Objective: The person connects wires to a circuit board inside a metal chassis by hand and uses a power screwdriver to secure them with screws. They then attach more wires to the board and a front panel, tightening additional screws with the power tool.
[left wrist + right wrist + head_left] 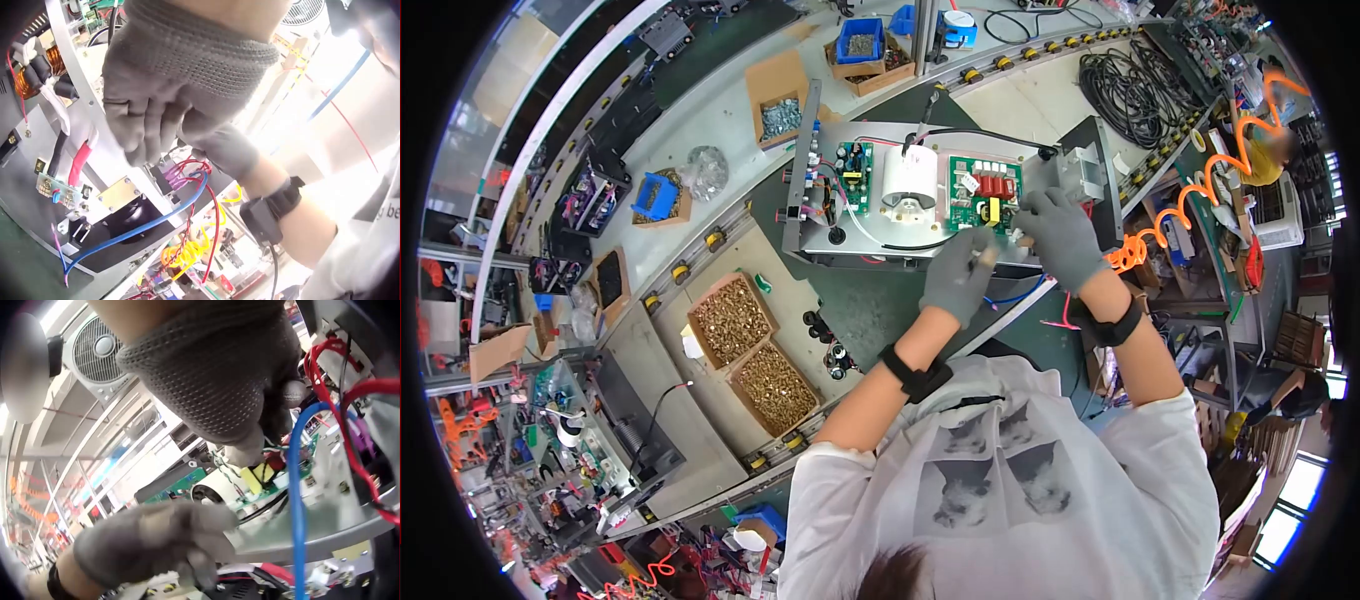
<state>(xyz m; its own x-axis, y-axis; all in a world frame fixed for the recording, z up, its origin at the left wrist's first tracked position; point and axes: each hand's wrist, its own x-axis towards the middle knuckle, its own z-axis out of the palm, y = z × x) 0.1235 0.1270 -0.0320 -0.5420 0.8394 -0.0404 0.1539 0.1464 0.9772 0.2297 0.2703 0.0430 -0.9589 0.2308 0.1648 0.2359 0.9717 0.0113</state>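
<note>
Green bench (860, 300) carries a sheet-metal chassis (865, 228), long axis left-to-right; at its front edge, knit-gloved left hand (960, 275) and right hand (1060, 238) bend fingers, grips unclear.

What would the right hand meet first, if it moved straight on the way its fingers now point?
Most likely the green circuit board, near its yellow component, though the gap from the right hand is unclear.

1 chassis (862, 236), 2 green circuit boards (846, 190) (968, 208) inside, 1 white cylinder (910, 178), 2 gloved hands (960, 276) (1060, 238)
</note>
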